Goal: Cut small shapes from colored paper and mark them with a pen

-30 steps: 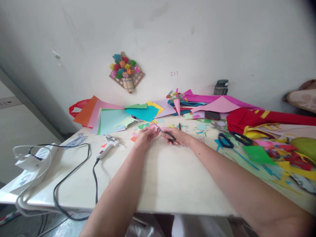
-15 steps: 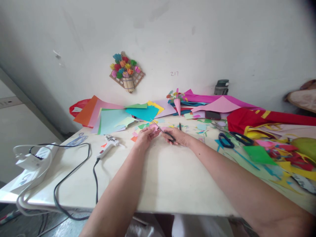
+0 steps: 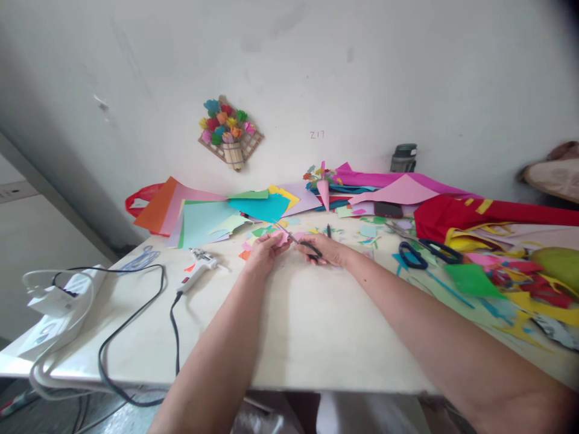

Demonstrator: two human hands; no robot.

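A small piece of pink paper [image 3: 283,237] is pinched in the fingers of my left hand [image 3: 266,250], above the middle of the table. Closed around the black handles of a pair of scissors [image 3: 310,248] is my right hand [image 3: 329,249]. The scissor blades point up and left, at the pink paper. Whether the blades are parted is too small to tell. Small coloured paper scraps [image 3: 259,232] lie just beyond both hands, and a dark pen [image 3: 329,230] rests near my right hand.
A white glue gun [image 3: 195,276] and a power strip [image 3: 67,313] with looping cables are on the left. Coloured sheets [image 3: 208,217] line the back beside a pink paper cone with flowers [image 3: 322,191]. Larger scissors [image 3: 427,253], a phone [image 3: 388,209] and scraps [image 3: 474,281] lie right.
The view has shifted very slightly. My hands stay in nearly the same place, with the pink paper turned a little at the scissor blades.
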